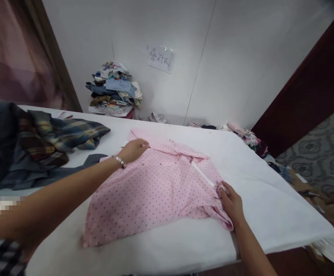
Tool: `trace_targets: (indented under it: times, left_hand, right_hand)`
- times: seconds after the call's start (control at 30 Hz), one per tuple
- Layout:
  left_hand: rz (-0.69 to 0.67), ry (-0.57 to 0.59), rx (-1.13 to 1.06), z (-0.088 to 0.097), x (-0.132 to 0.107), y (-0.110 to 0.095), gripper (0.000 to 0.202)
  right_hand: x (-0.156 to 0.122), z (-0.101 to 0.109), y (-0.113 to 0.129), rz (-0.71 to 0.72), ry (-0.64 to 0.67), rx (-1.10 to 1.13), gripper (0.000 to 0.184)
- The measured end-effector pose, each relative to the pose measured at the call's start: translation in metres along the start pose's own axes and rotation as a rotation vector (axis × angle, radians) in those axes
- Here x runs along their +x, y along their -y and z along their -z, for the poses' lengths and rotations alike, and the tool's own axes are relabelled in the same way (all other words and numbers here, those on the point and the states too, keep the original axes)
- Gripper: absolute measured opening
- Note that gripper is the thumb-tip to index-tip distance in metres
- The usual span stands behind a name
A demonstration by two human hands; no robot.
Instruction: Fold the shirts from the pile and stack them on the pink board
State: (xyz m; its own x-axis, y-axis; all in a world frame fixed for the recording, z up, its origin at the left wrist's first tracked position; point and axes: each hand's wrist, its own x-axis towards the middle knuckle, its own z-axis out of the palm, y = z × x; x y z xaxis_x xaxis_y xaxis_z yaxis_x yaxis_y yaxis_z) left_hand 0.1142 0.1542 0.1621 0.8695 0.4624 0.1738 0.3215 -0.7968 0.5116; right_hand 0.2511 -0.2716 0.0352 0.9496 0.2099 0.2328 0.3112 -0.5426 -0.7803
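Note:
A pink shirt with small dark dots lies spread over the white-covered table, its buttons and front edge showing near the upper middle. My left hand, with a metal bracelet at the wrist, reaches across the shirt. Its fingers are closed together at the front edge, and the bit of cloth in them is mostly hidden. On the right, my right hand grips the shirt between thumb and fingers at its right end, beside a white strip inside the fabric. Some cloth there hangs in loose folds.
Plaid and dark grey garments lie heaped on the table's left. Folded clothes are stacked in a tall pile against the wall, under a handwritten sign. More clothes line the table's far right edge, with cardboard boxes beyond.

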Motion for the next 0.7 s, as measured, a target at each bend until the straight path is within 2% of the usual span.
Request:
trace_targets:
  times: [0.1, 0.2, 0.27, 0.37, 0.43, 0.5, 0.63, 0.7]
  left_hand:
    - [-0.06, 0.215, -0.021, -0.02, -0.071, -0.005, 0.047]
    - [-0.246, 0.21, 0.032, -0.026, -0.14, -0.003, 0.045]
    - [-0.32, 0.224, 0.084, -0.03, -0.179, 0.003, 0.048]
    - [-0.336, 0.251, 0.158, -0.038, -0.215, 0.017, 0.058]
    - [-0.321, 0.254, 0.183, -0.042, -0.221, 0.024, 0.048]
    - [-0.289, 0.246, 0.189, -0.04, -0.213, 0.027, 0.034]
    - [-0.086, 0.141, 0.224, -0.023, -0.18, 0.02, 0.038]
    - [-0.017, 0.098, 0.223, -0.014, -0.171, 0.013, 0.039]
  right_hand:
    - [0.0, 0.001, 0.004, -0.053, -0.035, 0.117, 0.052]
    - [-0.001, 0.005, 0.008, -0.087, -0.156, 0.28, 0.056]
    - [0.001, 0.011, 0.011, -0.134, -0.248, 0.419, 0.058]
    - [0.012, 0.027, 0.021, -0.203, -0.314, 0.667, 0.06]
    - [0.027, 0.041, 0.033, -0.213, -0.297, 0.804, 0.061]
    - [0.048, 0.057, 0.048, -0.182, -0.257, 0.886, 0.06]
    - [0.085, 0.078, 0.074, -0.047, -0.124, 0.974, 0.067]
    - [0.09, 0.079, 0.077, -0.083, -0.058, 0.897, 0.073]
